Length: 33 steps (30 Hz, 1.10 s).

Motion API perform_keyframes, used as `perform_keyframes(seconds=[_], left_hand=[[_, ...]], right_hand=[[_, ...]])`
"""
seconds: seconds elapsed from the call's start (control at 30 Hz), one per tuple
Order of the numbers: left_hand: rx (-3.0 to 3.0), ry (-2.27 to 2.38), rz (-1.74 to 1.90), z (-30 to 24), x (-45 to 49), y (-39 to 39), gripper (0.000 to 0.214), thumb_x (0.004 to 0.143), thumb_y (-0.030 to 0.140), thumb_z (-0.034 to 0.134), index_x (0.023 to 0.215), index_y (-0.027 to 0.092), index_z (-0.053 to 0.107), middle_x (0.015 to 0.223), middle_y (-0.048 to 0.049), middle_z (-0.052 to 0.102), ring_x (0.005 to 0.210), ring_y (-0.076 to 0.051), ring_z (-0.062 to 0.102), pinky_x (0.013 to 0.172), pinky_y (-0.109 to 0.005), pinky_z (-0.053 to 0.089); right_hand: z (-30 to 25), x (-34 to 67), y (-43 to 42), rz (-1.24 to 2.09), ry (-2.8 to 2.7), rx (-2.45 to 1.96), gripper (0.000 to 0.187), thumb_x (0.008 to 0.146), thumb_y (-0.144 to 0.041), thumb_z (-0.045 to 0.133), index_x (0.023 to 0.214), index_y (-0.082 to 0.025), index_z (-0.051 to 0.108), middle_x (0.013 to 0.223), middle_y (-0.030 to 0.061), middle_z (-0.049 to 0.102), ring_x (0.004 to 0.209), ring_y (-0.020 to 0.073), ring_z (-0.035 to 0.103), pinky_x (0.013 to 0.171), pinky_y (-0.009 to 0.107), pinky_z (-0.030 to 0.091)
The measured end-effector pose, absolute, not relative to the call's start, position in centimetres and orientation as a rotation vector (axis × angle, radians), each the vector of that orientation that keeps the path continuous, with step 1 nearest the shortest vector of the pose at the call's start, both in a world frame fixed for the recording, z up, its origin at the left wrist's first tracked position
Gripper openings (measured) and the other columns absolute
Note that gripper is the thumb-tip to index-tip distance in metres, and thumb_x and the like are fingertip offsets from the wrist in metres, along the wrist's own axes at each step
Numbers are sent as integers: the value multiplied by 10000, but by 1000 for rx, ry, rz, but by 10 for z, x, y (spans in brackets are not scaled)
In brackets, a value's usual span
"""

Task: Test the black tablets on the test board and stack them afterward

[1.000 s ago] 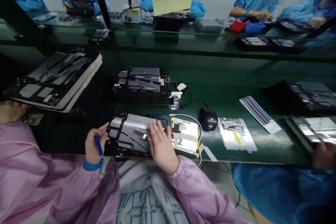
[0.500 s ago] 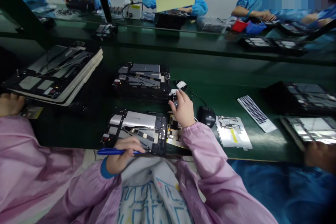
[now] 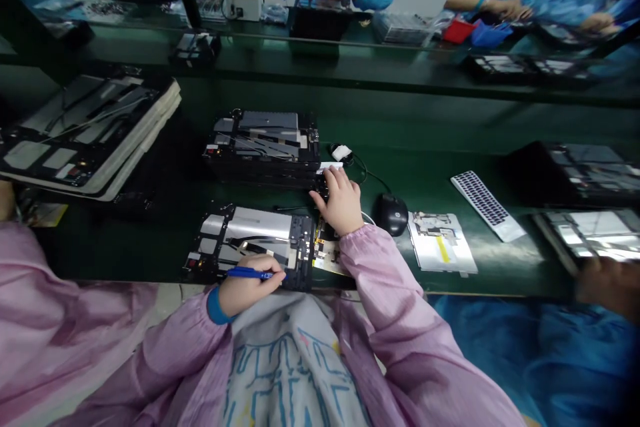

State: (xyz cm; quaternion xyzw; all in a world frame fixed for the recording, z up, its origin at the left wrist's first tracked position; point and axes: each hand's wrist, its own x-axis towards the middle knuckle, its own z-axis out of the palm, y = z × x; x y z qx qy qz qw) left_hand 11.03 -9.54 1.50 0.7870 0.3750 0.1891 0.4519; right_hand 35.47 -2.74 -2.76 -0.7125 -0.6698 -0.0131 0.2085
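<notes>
Since the earlier frame, the blue pen (image 3: 250,273) has shifted from a long flat hold to a shorter one lying across the left hand's fingers, while the right hand (image 3: 340,200) has stayed at much the same spot. We see the left hand (image 3: 250,293) closed narrowly round that pen, just over the lower edge of the black tablet frame (image 3: 257,223), which lies flat on the green counter (image 3: 425,173). Whether the pen touches the frame we cannot tell. The right hand is spread and arched, its fingertips (image 3: 333,177) down at the near corner of the stacked tablet frames (image 3: 263,147); whether it grips anything there we cannot tell. Its wrist passes above the gold-edged circuit board (image 3: 327,253), just beside the single frame. We read the step in hand as pen work at the frame, with the right hand at the stack; both hands are already placed, so no further reach is called for. Nearby lie a black mouse (image 3: 391,213) and a white adapter (image 3: 341,152), and a co-worker's hand (image 3: 613,283) stays well apart from these 2.
</notes>
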Motion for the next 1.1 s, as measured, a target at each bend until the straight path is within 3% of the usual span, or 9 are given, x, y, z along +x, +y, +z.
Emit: perform_keyframes(seconds=[0.13, 0.27, 0.33, 0.53, 0.7, 0.8, 0.93, 1.0, 1.1], left_hand=[[1852, 912, 682, 16, 96, -95, 132, 836, 189, 539, 741, 167, 629, 780, -62, 685, 710, -178, 643, 665, -297, 507], [1788, 1246, 1147, 18, 57, -83, 218, 905, 269, 459, 889, 178, 657, 900, -71, 704, 781, -185, 660, 741, -314, 526], [1787, 1556, 1261, 17, 36, -74, 247, 921, 300, 425, 890, 181, 639, 940, -73, 704, 849, -197, 652, 817, -335, 506], [1734, 1653, 972, 3, 9, -61, 219, 858, 425, 486, 874, 208, 517, 1136, -115, 656, 1074, -263, 605, 940, -385, 455], [1510, 1610, 1058, 0, 10, -69, 275, 836, 493, 510, 819, 220, 487, 1239, -135, 624, 1158, -300, 561, 985, -430, 417], [1453, 1509, 1129, 5, 17, -79, 274, 847, 482, 527, 826, 213, 476, 1348, -171, 543, 1238, -318, 500, 1035, -486, 350], [1385, 1097, 1270, 7, 30, -87, 178, 894, 388, 514, 887, 216, 471, 1446, -156, 435, 1353, -293, 370, 1089, -494, 280], [1308, 938, 1351, 4, 32, -84, 161, 914, 377, 482, 910, 217, 471, 1435, -149, 453, 1320, -297, 420, 1043, -493, 353], [1218, 1021, 1346, -3, 30, -72, 201, 914, 402, 469, 909, 202, 487, 1278, -162, 591, 1135, -300, 588, 892, -450, 478]], right_hand=[[-18, 349, -58, -16, -1777, -1932, 565, 911, -466, 431, 1348, -110, 406, 1495, 200, 287, 1409, 322, 198, 1043, 518, 294], [-14, 329, -110, 131, -1883, -1903, 401, 914, -463, 434, 1094, -142, 594, 1442, 170, 391, 1411, 346, 189, 1075, 595, 217], [-19, 319, -132, 239, -1944, -1909, 431, 909, -490, 438, 1106, -141, 596, 1425, 177, 414, 1407, 370, 188, 1066, 647, 190], [-44, 299, -151, 544, -1930, -1815, 823, 838, -632, 470, 1428, -86, 295, 1486, 234, 289, 1419, 383, 130, 1078, 665, 168], [-36, 293, -153, 851, -1684, -1596, 883, 842, -581, 509, 1492, -127, 119, 1546, 193, 142, 1439, 326, 62, 1131, 604, 92], [-17, 293, -157, 1053, -1316, -1409, 803, 862, -468, 540, 1498, -228, 112, 1550, 104, 199, 1434, 255, 157, 1152, 498, 188], [17, 315, -155, 1213, -687, -1204, 759, 786, -339, 650, 1449, -315, 279, 1358, 60, 528, 1206, 244, 542, 996, 428, 460], [33, 339, -150, 1179, -505, -1150, 691, 729, -274, 685, 1371, -298, 431, 1246, 55, 617, 1003, 214, 656, 864, 368, 546], [49, 384, -134, 976, -330, -1094, 529, 669, -230, 671, 1193, -261, 599, 1124, 22, 668, 853, 152, 675, 710, 265, 577]])
